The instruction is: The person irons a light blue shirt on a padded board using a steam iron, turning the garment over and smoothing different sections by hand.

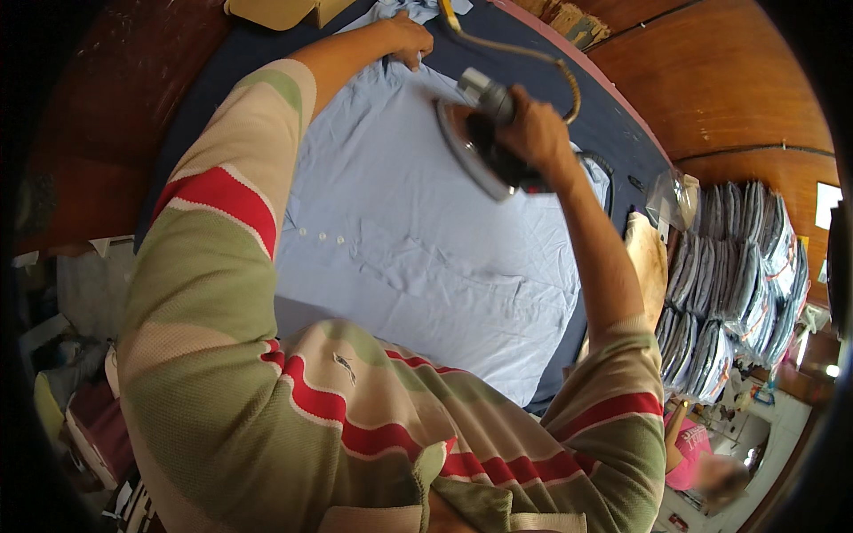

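Observation:
A light blue shirt (pixel 391 178) lies spread over a dark blue padded table (pixel 635 160). Small white buttons show on its left part, and creases run across the nearer half. My right hand (pixel 538 133) is wrapped round the handle of a clothes iron (pixel 475 160), which is tilted over the upper right of the shirt and slightly smeared by motion. I cannot tell whether its soleplate touches the cloth. At the far end, my left hand (pixel 409 40) has its fingers closed on bunched shirt cloth.
A braided cord (pixel 515 49) curves along the far right of the table. At the far left is a cardboard box (pixel 275 11). Stacks of bagged folded garments (pixel 729 275) stand on the right, beyond a stained tan padded piece (pixel 649 258). A person in pink (pixel 686 453) is at lower right.

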Demonstrator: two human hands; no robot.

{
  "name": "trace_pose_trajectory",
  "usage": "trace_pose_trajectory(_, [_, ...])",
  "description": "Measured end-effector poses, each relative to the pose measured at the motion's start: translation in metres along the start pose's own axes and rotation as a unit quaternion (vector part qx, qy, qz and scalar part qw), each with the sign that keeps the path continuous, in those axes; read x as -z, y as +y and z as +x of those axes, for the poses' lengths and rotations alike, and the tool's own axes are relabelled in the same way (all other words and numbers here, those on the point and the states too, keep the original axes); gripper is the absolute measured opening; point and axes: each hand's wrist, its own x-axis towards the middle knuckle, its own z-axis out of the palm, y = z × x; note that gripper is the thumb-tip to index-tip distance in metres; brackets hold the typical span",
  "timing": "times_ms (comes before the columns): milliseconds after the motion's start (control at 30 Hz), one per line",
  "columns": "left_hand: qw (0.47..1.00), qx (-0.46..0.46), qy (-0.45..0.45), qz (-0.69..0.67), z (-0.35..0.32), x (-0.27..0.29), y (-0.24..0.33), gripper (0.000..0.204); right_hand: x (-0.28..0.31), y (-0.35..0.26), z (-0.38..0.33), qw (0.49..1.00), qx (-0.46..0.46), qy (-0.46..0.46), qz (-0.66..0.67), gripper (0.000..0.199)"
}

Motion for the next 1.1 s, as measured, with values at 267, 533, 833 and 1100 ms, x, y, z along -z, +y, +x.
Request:
trace_pose_trajectory(267, [0.992,0.018,0.103,-0.073,-0.009,-0.021,-0.011,0.022,-0.009,-0.001,0.039,0.999,0.047,0.0,0.013,0.071])
trace_pose_trajectory(533, [0.979,0.048,0.168,-0.106,-0.004,-0.045,-0.016,0.02,-0.007,0.024,0.055,0.997,0.032,0.052,0.042,0.071])
trace_pose_trajectory(833, [0.994,-0.002,0.008,-0.108,-0.031,0.011,0.037,0.029,0.006,0.005,-0.121,0.992,0.063,-0.105,0.022,0.056])
trace_pose_trajectory(1100, [0.998,-0.054,0.017,-0.025,0.022,-0.026,-0.011,0.036,0.015,0.051,-0.026,0.975,-0.2,-0.011,0.096,0.061])
